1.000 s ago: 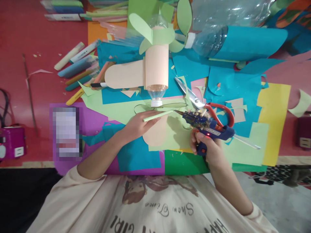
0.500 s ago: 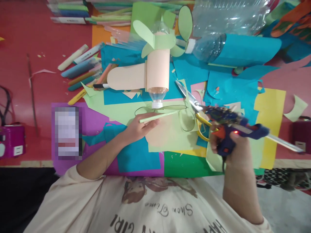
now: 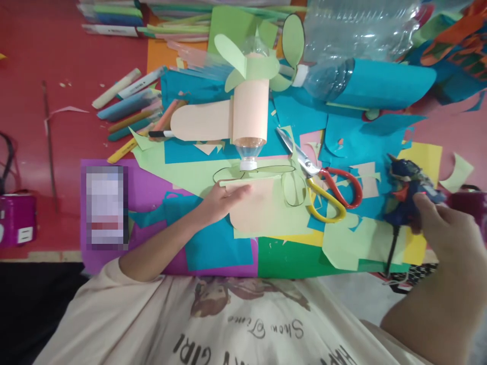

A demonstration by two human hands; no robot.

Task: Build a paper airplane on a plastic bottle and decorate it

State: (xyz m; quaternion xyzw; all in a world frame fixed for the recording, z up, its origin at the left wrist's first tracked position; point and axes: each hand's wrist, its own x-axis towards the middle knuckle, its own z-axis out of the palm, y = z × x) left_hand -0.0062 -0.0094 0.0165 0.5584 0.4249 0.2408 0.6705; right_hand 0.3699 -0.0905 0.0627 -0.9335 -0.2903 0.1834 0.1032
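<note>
My left hand (image 3: pixel 224 202) pinches a peach paper piece (image 3: pixel 255 204) along its top edge, where a thin light green strip runs. On the right, my right hand (image 3: pixel 447 223) is closed on a dark blue hot glue gun (image 3: pixel 407 195), its cord hanging down. Scissors (image 3: pixel 317 175) with one red and one yellow handle lie open between my hands. Just beyond my left hand stands a bottle wrapped in peach paper (image 3: pixel 251 111), its white cap toward me. A peach paper flap sticks out from its left side, and light green leaf shapes (image 3: pixel 232 56) top it.
At left are a phone (image 3: pixel 104 205) with a blurred screen and several markers (image 3: pixel 125 109). A blue-wrapped bottle (image 3: pixel 388 83) lies at the back right near large clear plastic bottles (image 3: pixel 361 28). Coloured paper sheets and scraps (image 3: pixel 218 248) cover the red table (image 3: pixel 34 101).
My right hand has carried the glue gun to the right, away from the scissors, uncovering their handles. The peach piece in my left hand has tilted, showing more of its face.
</note>
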